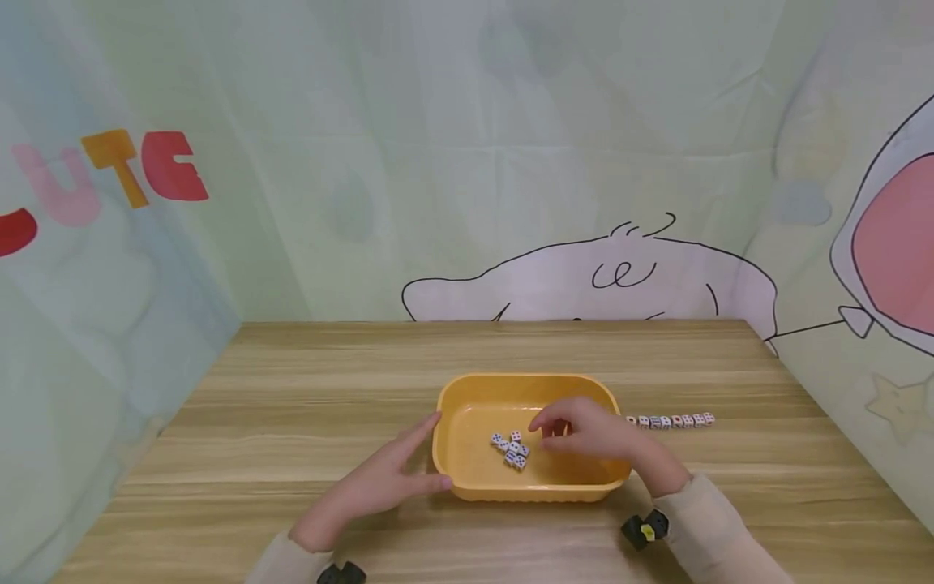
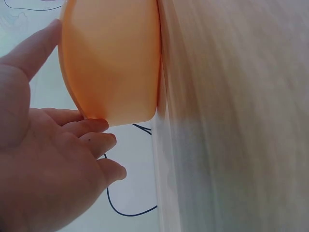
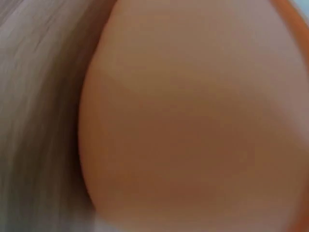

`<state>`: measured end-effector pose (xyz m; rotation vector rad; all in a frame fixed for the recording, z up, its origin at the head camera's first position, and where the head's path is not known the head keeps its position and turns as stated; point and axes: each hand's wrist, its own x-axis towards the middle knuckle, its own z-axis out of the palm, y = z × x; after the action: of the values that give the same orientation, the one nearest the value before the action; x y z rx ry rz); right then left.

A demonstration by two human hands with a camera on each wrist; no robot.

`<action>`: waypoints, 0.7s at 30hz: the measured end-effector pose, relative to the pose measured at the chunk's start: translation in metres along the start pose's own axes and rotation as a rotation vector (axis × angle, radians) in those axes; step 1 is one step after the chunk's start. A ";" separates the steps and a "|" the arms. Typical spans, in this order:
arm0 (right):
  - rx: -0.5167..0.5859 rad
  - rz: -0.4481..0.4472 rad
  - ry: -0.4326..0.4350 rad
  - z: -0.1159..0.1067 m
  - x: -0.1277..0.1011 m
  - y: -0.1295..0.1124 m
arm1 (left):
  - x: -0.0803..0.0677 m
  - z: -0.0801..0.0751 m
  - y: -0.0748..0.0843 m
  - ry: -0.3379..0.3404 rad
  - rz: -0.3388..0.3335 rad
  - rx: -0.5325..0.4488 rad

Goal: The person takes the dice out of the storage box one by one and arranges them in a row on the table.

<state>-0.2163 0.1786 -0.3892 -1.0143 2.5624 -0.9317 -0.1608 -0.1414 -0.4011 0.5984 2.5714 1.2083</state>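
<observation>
Head view. A shallow yellow tray [image 1: 467, 397] sits on a wooden table [image 1: 292, 389], near the table's centre and close to the person. Inside the tray, a small cluster of white dice [image 1: 512, 448] lies on the floor, just left of its middle.

The right hand [image 1: 584, 430] reaches over the tray's right rim from about 4 o'clock and hovers inside the tray, at 3 o'clock of the dice cluster and near it. Its fingers are curled with the tips drawn together towards the thumb; whether a die is pinched between them cannot be told. The sleeve [image 1: 718, 527] of that arm lies at 5 o'clock of the tray.

The left hand [image 1: 390, 474] rests against the tray's outer left wall, at 8 o'clock of the tray. Its fingers are straight and spread: the thumb touches the near left corner and the other fingers point up along the left rim.

A row of dice [image 1: 670, 421] stands in a straight line on the table, just beyond the tray's right rim at 3 o'clock.

Left wrist view. The open palm [image 2: 43, 169] lies beside the orange-yellow outer wall of the tray [image 2: 111, 63], fingertips touching its edge.

Right wrist view. Only the blurred tray wall [image 3: 193, 125] fills the frame.
</observation>
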 end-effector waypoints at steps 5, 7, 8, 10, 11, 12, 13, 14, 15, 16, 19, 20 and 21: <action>-0.014 0.002 -0.033 0.009 0.009 0.000 | 0.000 0.000 -0.001 -0.001 0.003 -0.001; -0.023 0.001 -0.043 0.012 0.011 0.001 | 0.001 0.000 -0.001 -0.002 0.006 -0.002; -0.030 -0.002 -0.048 0.013 0.012 0.001 | 0.001 0.001 -0.002 -0.003 0.008 -0.003; -0.042 -0.005 -0.053 0.015 0.012 0.002 | 0.001 0.001 -0.002 -0.004 0.010 -0.005; -0.051 -0.009 -0.054 0.015 0.013 0.001 | 0.001 0.001 -0.002 -0.004 0.011 -0.004; -0.064 -0.014 -0.052 0.016 0.013 0.002 | 0.001 0.001 -0.002 -0.003 0.012 -0.002; -0.075 -0.014 -0.052 0.016 0.013 0.002 | 0.001 0.001 -0.002 -0.002 0.011 -0.001; -0.087 -0.018 -0.050 0.017 0.014 0.002 | 0.001 0.001 -0.002 -0.001 0.007 0.000; -0.092 -0.014 -0.052 0.017 0.014 0.002 | 0.001 0.001 -0.002 0.001 0.004 0.001; -0.100 -0.014 -0.055 0.018 0.015 0.003 | 0.001 0.001 -0.002 0.002 0.001 0.002; -0.105 -0.008 -0.062 0.020 0.016 0.004 | 0.001 0.000 -0.001 0.004 -0.007 -0.001; -0.103 -0.007 -0.066 0.021 0.017 0.004 | 0.001 0.000 -0.001 0.004 -0.009 -0.002; -0.098 -0.003 -0.069 0.021 0.017 0.005 | 0.001 0.000 -0.001 0.004 -0.009 -0.002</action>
<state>-0.2221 0.1593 -0.4082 -1.0572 2.5720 -0.7643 -0.1618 -0.1417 -0.4018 0.5835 2.5731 1.2107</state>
